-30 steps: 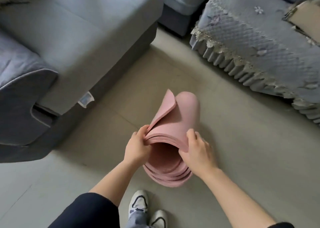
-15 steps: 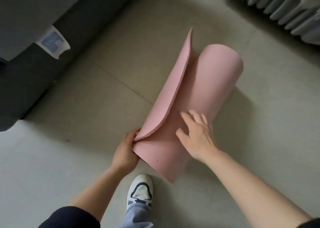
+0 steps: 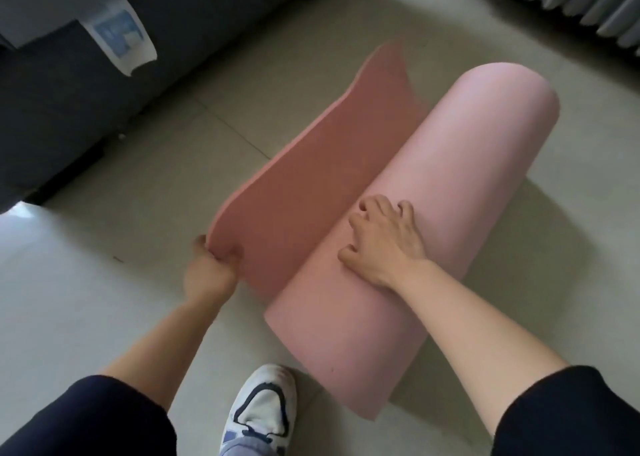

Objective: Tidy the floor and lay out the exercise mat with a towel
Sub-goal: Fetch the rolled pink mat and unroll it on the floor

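A: Pink foam, one item: the exercise mat (image 3: 408,213), lying on the tiled floor (image 3: 104,317), mostly rolled, its loose end opened toward the sofa base (image 3: 86,116).

B: And your hands on it?

A: Left hand (image 3: 209,275): fingers clamped on the near corner of the loose flap, thumb on top. You hold it there, I judge, to anchor the end so it peels off as the roll moves away.

B: Right hand?

A: Right hand (image 3: 384,241): fingers spread and slightly curled, laid flat on top of the roll, gripping nothing. That reads as a push or a steadying press, fit for rolling the tube toward the ruffled cover (image 3: 588,2) at top right.

B: Anything else listed?

A: One white shoe (image 3: 263,410) with dark trim, just beside the roll's near end. One paper tag (image 3: 121,36) hanging from the sofa. No towel in view.

B: Stage of work?

A: Early in the laying out. The flap curves up along its far edge instead of lying flat, so you will likely need to press it down once the roll runs out. The floor ahead of the roll looks bare.
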The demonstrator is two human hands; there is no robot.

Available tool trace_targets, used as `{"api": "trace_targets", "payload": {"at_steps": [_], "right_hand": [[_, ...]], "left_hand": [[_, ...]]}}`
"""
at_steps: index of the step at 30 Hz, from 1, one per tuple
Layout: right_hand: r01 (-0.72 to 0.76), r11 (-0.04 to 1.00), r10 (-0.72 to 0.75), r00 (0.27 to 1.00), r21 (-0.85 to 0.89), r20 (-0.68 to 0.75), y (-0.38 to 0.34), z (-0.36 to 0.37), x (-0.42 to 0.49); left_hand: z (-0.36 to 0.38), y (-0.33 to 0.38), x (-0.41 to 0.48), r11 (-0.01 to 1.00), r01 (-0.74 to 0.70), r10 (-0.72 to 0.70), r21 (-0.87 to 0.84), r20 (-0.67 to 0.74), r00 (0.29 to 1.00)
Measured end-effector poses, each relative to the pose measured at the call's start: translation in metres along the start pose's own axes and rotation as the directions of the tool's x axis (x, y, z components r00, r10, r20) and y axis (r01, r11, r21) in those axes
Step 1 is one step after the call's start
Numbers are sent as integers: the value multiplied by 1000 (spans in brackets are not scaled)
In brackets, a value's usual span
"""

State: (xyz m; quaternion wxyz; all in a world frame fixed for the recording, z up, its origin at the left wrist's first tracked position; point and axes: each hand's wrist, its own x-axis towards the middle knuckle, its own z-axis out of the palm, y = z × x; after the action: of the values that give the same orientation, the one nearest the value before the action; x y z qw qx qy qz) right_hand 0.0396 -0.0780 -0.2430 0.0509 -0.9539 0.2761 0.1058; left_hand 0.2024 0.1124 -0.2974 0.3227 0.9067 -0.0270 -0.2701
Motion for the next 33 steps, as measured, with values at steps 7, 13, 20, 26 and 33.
{"api": "trace_targets", "payload": {"at_steps": [7,13,20,26,33], "right_hand": [[34,999,-36,995,-33,-93,28,16,-27],[-134,990,135,991,34,-6,99,17,-101],[-221,965,251,931,138,-265,138,9,-158],[-243,969,246,964,44,-103,171,30,-234],[-374,901,411,898,218,-158,240,35,-300]], "left_hand": [[43,-1,-43,322,-715,644,620,411,646],[83,-22,-72,674,-552,143,490,647,749],[136,-3,-127,618,-614,80,491,737,671],[187,15,-184,411,-789,177,457,809,561],[260,41,-248,168,-807,110,566,803,586]]}}
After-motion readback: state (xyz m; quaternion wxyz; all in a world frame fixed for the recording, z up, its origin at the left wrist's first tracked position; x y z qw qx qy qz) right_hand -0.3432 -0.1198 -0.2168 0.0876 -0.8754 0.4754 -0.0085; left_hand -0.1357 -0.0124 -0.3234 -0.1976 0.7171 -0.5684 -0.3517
